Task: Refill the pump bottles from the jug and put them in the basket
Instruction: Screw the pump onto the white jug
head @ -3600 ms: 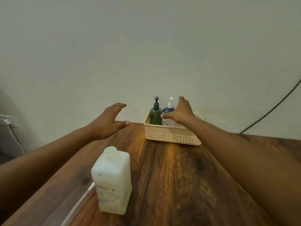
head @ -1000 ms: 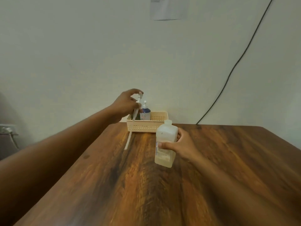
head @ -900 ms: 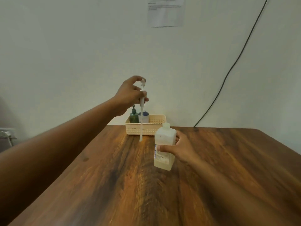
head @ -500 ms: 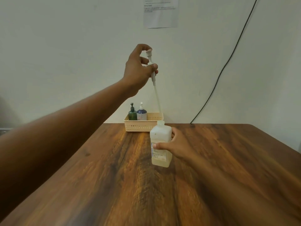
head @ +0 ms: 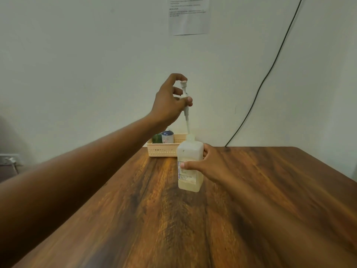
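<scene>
The counter [head: 251,209] is dark brown wood with streaky orange grain and a slight sheen, its far edge set against a plain pale wall [head: 77,55]. A printed sheet [head: 189,16] is stuck high on the wall, and a thin black cable [head: 270,70] runs down it to the counter's back edge.

The jug [head: 190,167] stands upright near the counter's middle: square-sided, translucent white plastic, a paper label on its front, pale yellowish liquid low inside. The right hand [head: 210,167] has its grip closed round the jug's side, thumb across the label. The left hand [head: 170,103] is raised above it, its grip pinching a white pump [head: 185,97] near the head, fingers curled about it. The pump's thin tube [head: 187,126] hangs down to the jug's open neck.

Behind, at the wall, sits a cream plastic basket [head: 162,150] with small perforations. A dark green bottle [head: 156,138] and a blue bottle [head: 167,137] stand in it side by side, their tops hidden by the left wrist.
</scene>
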